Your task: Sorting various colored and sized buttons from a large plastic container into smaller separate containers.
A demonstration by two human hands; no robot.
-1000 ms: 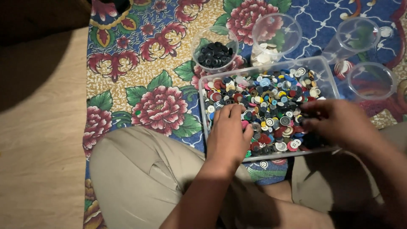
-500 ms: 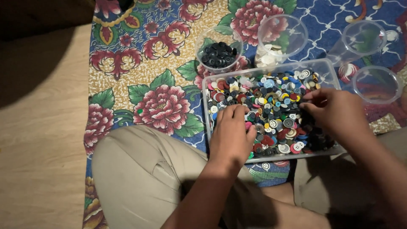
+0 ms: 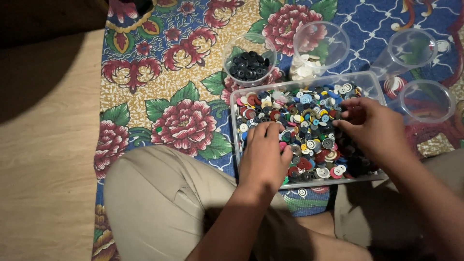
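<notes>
I am sitting cross-legged on a floral cloth [image 3: 183, 63] spread over the wooden floor [image 3: 43, 159], with a clear plastic tray [image 3: 367, 83] of mixed coloured buttons [image 3: 309, 125] lying just in front of my knees. My left hand [image 3: 263, 157] is resting palm down on the near left part of the button pile, fingers curled loosely into it, much where it was a second ago. My right hand [image 3: 372, 133] is now lying further into the tray than before, covering its right side, with thumb and fingertips drawn together over the buttons near the middle; I cannot tell whether a button is actually pinched between them. Beyond the tray a clear cup of black buttons [image 3: 249, 65] is standing beside a clear cup of white buttons [image 3: 314, 55]. Two more clear cups [image 3: 411, 46] and [image 3: 427, 101] are lying to the right, just beside the tray's far right corner.
</notes>
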